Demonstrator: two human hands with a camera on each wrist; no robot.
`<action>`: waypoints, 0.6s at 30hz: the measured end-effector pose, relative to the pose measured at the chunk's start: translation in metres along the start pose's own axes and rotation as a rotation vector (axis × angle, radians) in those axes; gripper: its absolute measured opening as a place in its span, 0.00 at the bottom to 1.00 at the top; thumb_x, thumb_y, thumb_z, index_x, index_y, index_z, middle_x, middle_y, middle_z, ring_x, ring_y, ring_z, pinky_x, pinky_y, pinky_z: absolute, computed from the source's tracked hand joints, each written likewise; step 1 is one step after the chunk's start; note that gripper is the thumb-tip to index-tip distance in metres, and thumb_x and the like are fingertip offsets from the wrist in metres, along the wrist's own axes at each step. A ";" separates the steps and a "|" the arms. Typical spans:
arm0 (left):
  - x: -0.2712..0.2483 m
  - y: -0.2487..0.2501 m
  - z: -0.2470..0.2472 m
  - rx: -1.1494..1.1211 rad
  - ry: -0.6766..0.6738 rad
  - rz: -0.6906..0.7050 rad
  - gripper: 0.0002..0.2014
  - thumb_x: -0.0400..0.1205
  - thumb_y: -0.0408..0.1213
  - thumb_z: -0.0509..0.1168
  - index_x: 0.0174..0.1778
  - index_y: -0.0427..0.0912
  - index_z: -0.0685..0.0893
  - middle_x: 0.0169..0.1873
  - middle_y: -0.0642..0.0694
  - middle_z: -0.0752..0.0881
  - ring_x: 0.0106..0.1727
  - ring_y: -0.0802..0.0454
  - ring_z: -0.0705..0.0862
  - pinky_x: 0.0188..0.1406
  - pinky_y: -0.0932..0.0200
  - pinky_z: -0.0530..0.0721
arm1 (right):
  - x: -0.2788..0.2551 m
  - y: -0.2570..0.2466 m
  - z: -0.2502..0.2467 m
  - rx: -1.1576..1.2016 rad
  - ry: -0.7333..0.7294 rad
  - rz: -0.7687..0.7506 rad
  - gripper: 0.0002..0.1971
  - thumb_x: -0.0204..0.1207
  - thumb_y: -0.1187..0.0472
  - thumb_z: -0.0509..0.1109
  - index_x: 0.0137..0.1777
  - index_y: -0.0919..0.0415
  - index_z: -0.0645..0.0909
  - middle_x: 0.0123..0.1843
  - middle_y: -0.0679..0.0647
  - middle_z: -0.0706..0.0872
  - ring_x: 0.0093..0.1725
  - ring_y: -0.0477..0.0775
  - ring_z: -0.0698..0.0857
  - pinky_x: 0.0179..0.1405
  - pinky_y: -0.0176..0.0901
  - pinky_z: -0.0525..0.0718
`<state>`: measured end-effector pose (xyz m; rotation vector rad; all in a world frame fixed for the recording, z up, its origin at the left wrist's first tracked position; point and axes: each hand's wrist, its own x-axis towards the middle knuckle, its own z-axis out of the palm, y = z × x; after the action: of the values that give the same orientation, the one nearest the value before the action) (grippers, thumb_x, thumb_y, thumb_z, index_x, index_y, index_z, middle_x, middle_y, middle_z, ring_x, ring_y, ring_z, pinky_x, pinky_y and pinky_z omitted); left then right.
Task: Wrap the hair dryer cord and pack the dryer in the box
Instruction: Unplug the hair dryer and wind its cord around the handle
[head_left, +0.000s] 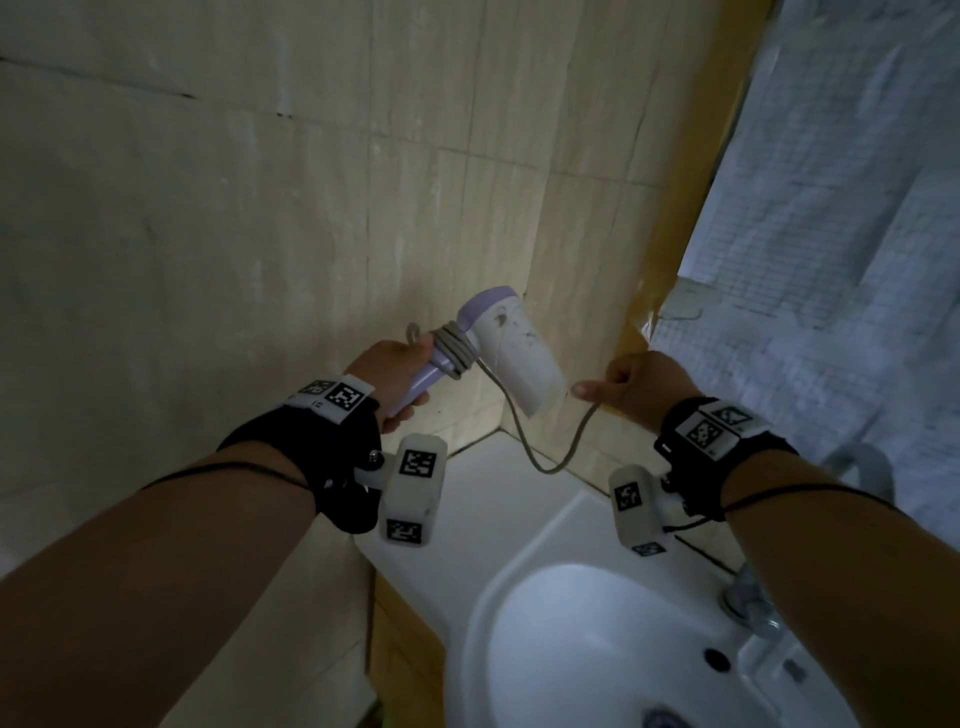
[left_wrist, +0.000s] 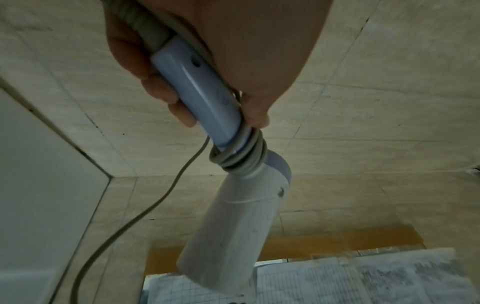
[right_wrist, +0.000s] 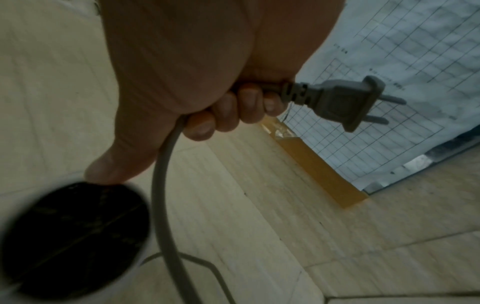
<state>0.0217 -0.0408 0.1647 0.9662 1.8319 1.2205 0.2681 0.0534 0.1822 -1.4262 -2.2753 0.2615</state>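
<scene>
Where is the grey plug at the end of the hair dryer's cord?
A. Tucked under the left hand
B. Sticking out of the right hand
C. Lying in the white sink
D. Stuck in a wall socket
B: the grey two-pronged plug pokes out past the right hand, whose fingers curl round the grey cord.

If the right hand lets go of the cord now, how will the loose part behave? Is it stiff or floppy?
Probably floppy: the cord sags in a loop between the hair dryer and the right hand. The plug would likely swing down and pull on it. The coils round the handle look loose and may slacken.
</scene>
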 end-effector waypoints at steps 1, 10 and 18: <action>-0.002 0.000 0.001 -0.006 0.012 0.014 0.27 0.82 0.58 0.51 0.63 0.39 0.76 0.34 0.42 0.82 0.27 0.48 0.74 0.30 0.61 0.69 | -0.001 -0.003 0.001 0.001 -0.014 -0.015 0.29 0.66 0.41 0.73 0.20 0.56 0.61 0.21 0.49 0.65 0.24 0.49 0.67 0.27 0.41 0.66; -0.006 -0.005 0.006 0.009 0.059 0.076 0.23 0.84 0.53 0.50 0.76 0.52 0.65 0.44 0.38 0.82 0.26 0.51 0.72 0.26 0.63 0.66 | -0.008 -0.043 -0.012 0.142 -0.040 -0.171 0.28 0.65 0.45 0.76 0.19 0.56 0.61 0.21 0.50 0.64 0.25 0.48 0.65 0.29 0.41 0.65; -0.009 -0.006 0.011 -0.069 0.070 0.106 0.23 0.83 0.55 0.51 0.69 0.46 0.72 0.27 0.49 0.77 0.23 0.52 0.72 0.25 0.67 0.67 | -0.018 -0.048 0.021 -0.127 -0.286 -0.135 0.18 0.71 0.46 0.71 0.27 0.57 0.76 0.28 0.47 0.74 0.35 0.49 0.77 0.29 0.32 0.69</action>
<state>0.0342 -0.0458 0.1572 1.0041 1.7997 1.3882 0.2264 0.0172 0.1774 -1.3619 -2.6506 0.2998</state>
